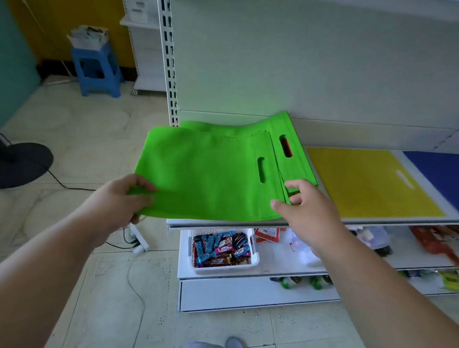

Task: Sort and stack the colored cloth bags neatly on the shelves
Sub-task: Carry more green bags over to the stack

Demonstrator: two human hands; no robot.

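Observation:
A bright green cloth bag (203,174) with a slot handle lies on top of other green bags (293,157) at the left end of the white shelf (384,217). It overhangs the shelf's left and front edges. My left hand (123,198) grips its near left corner, thumb on top. My right hand (307,204) pinches its near right edge beside the handle slot. A yellow bag (370,179) lies flat to the right, and a blue bag (447,177) beyond it.
Below the shelf sits a white basket of snack packets (224,249) on a lower shelf, with more packets to the right. A blue stool (97,71) and a black fan base (15,163) stand on the tiled floor to the left, with cables nearby.

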